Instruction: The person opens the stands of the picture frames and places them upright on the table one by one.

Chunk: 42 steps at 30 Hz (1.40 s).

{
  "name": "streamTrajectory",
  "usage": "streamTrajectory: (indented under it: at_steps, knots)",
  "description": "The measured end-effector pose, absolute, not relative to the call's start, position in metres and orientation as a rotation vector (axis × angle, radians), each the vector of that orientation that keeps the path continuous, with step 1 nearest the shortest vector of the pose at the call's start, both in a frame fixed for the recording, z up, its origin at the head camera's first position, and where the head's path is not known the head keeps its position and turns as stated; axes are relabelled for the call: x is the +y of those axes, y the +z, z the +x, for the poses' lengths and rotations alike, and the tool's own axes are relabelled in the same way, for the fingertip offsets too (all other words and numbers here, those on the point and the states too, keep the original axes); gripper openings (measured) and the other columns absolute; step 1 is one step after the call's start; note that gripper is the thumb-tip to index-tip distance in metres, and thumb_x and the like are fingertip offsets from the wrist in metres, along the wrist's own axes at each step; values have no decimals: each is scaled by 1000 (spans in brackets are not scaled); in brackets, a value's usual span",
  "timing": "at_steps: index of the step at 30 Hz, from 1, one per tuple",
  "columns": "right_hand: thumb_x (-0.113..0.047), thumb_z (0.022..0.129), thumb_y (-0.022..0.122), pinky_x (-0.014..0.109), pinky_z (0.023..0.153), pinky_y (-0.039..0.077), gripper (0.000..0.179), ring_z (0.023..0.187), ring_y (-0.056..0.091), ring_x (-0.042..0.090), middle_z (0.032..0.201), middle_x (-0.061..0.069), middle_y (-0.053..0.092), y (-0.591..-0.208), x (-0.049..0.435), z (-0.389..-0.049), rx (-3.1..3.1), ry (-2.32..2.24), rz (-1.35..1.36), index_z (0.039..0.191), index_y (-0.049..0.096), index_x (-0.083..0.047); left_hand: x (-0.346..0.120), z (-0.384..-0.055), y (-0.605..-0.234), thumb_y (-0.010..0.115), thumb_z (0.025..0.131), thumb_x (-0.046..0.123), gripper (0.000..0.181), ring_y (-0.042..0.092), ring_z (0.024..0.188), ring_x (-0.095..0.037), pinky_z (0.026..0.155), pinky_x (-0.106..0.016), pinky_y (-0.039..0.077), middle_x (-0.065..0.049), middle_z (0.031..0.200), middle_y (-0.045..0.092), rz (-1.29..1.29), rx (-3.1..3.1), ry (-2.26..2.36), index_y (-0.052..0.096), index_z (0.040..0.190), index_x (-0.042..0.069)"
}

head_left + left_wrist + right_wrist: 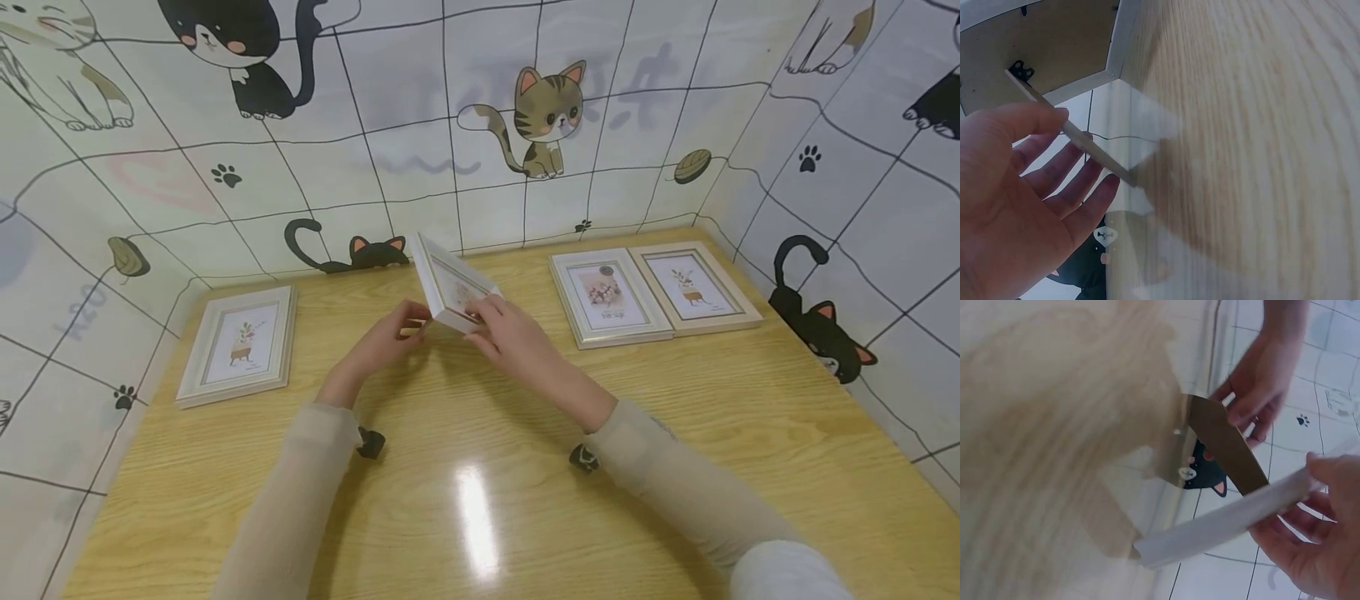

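A white picture frame (450, 283) is held tilted over the table, its front toward the head camera. My right hand (525, 342) grips its right edge, with the thumb and fingers on opposite sides of the rim. At the back of the frame, my left hand (386, 337) pinches the fold-out stand (1099, 153) between thumb and fingers. In the left wrist view the stand juts out from the brown backing board (1066, 47) at a black metal hinge (1022, 70). The right wrist view shows the stand's flat brown face (1229, 444) angled away from the frame's edge.
Another white frame (195, 346) with a potted-plant print lies at the table's left. Toward the back right, a frame with a pink flower print (564, 287) lies beside a beige plant-print frame (720, 321). Cat-patterned walls (420, 175) border the wooden table (420, 517).
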State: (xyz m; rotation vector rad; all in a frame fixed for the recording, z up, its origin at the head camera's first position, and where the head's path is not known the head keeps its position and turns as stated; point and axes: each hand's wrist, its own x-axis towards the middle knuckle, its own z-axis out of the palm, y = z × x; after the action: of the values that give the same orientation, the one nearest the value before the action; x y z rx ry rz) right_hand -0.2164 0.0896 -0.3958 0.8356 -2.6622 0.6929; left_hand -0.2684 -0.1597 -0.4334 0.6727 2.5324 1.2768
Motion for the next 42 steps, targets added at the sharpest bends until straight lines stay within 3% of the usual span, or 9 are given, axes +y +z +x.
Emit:
streamTrajectory:
  at_steps: [5,10,14,20,29,35,42]
  knots:
    - [-43,98,61,44,100,53,51,120,61,25,130,9,63,-383,99,-232,-2806,1008,753,136,52,-10,-169,-263,-433,54,101,10,39,46,137,-44,114,-55,42,-24,144,48,572,2521,1286,42,136,-1]
    - [-34,102,56,45,105,51,47,122,60,30,133,14,61,-364,108,-253,-2819,1290,860,136,53,-3,-176,-257,-433,54,101,13,38,46,138,-43,114,-57,40,-22,145,49,554,2529,1269,43,135,0]
    - [-35,105,47,49,104,50,43,124,59,30,137,12,61,-348,112,-268,-2832,1353,827,137,54,-6,-179,-253,-431,53,101,11,37,45,138,-43,114,-58,40,-21,145,49,556,2533,1265,44,135,0]
    - [-25,102,56,49,108,48,40,132,55,33,141,17,56,-337,109,-298,-2825,1425,863,136,52,-5,-185,-251,-429,52,101,9,36,46,137,-43,114,-57,40,-21,144,48,573,2548,1264,44,135,0]
    - [-17,100,61,48,115,42,45,134,51,40,146,21,52,-349,102,-341,-2849,1391,919,141,50,-1,-193,-247,-429,52,101,5,34,47,136,-43,113,-55,42,-23,143,49,565,2541,1298,44,134,-1]
    - [-13,101,57,48,115,43,46,139,47,38,150,22,47,-362,96,-350,-2880,1547,906,144,46,1,-198,-247,-429,51,102,6,33,48,136,-43,113,-56,41,-21,142,50,551,2571,1265,46,134,1]
    - [-15,101,56,47,116,41,44,136,50,35,145,22,53,-378,87,-356,-2886,1524,920,142,48,0,-202,-245,-428,51,102,6,32,49,134,-43,112,-55,44,-22,142,51,554,2561,1285,47,133,0]
